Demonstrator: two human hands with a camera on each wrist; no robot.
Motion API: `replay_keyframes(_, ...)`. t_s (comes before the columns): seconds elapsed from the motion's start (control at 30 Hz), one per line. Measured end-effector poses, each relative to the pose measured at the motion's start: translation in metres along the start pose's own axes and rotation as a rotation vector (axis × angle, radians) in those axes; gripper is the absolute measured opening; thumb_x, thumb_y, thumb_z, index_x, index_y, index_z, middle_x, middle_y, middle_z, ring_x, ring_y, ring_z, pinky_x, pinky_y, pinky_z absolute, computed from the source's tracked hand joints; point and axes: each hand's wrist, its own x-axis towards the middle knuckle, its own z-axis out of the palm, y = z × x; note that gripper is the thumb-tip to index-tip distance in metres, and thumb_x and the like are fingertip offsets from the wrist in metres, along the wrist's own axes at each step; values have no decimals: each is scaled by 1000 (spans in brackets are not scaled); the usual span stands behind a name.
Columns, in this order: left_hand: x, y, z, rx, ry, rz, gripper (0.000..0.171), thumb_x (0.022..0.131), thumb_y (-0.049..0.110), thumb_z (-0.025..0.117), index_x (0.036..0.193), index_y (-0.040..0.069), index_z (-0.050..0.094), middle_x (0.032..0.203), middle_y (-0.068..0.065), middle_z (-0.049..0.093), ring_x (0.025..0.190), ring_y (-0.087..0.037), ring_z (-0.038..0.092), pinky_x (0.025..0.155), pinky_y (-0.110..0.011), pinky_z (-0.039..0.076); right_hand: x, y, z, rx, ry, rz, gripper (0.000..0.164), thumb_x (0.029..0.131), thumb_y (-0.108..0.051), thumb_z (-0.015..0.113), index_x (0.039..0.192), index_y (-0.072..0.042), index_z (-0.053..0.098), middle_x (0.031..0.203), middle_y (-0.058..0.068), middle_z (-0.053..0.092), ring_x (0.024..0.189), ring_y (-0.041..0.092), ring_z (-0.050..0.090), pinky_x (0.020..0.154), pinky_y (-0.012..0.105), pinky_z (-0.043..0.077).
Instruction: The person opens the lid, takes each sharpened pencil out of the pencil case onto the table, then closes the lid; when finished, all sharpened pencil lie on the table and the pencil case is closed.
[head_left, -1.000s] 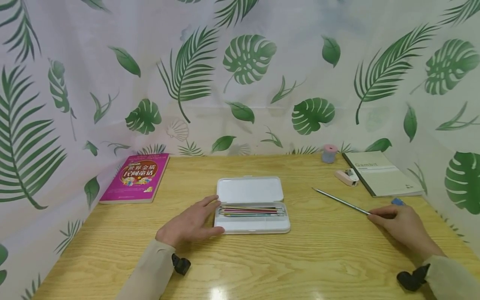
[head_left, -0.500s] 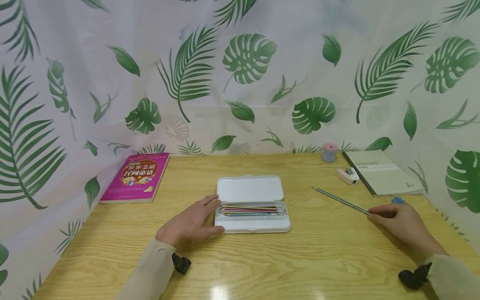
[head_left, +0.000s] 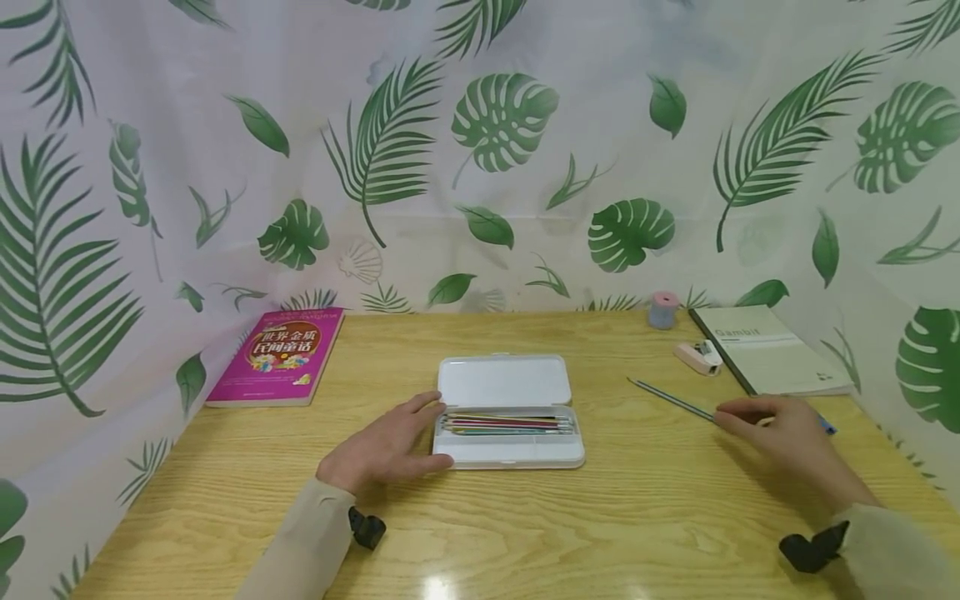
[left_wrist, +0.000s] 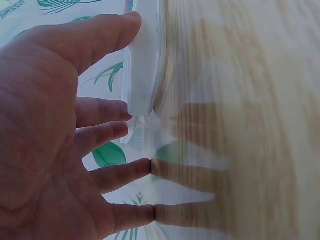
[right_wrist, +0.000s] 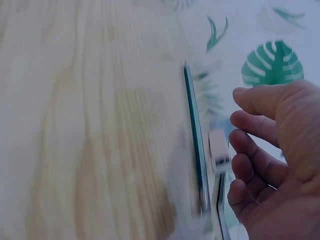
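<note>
A white pencil case (head_left: 508,450) lies with its lid (head_left: 504,382) folded back, several pencils (head_left: 506,423) in its rear compartment. My left hand (head_left: 386,446) rests at its left end, fingers extended. In the left wrist view the thumb (left_wrist: 112,35) lies along the case's front wall, and the nearest fingers touch its end. My right hand (head_left: 776,437) hovers over the near end of a blue-green pencil (head_left: 670,398) on the table. In the right wrist view, its loosely bent fingers (right_wrist: 245,142) stand apart from the pencil (right_wrist: 194,130), holding nothing.
Beyond the right hand lie a pale notebook (head_left: 776,350), a small pink and white stapler (head_left: 697,357) and a pink-topped blue cylinder (head_left: 663,310). A blue object (head_left: 827,425) is partly hidden behind that hand. A magenta book (head_left: 276,358) lies at the back left.
My right hand has shifted left over the pencil's near end, covering more of it. The pencil keeps its place on the table. The left hand stays at the case; the head view tilts slightly.
</note>
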Motion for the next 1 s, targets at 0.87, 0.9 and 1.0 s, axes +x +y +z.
replay_keyframes(0.87,2,-6,2,-9,-7,16,84,90,55,65,155,10,36,162,-8,26,144,-29,33,116,-45,33,29,-100,74,192,-89,-284,21,93,-26,72,103,-8,77,91,-2,69,80,16,57,64,25,48)
replay_keyframes(0.9,2,-6,2,-7,-9,12,84,90,56,65,155,10,36,162,-8,26,144,-28,33,116,-44,33,29,-102,76,194,-91,-287,20,93,-26,72,103,-8,77,91,-2,69,80,16,56,63,25,48)
replay_keyframes(1.0,1,-6,1,3,-10,-3,84,91,57,64,155,11,36,162,-7,26,144,-28,32,116,-44,32,32,-110,83,203,-94,-306,18,93,-24,72,102,-9,77,92,-3,69,80,16,56,63,25,48)
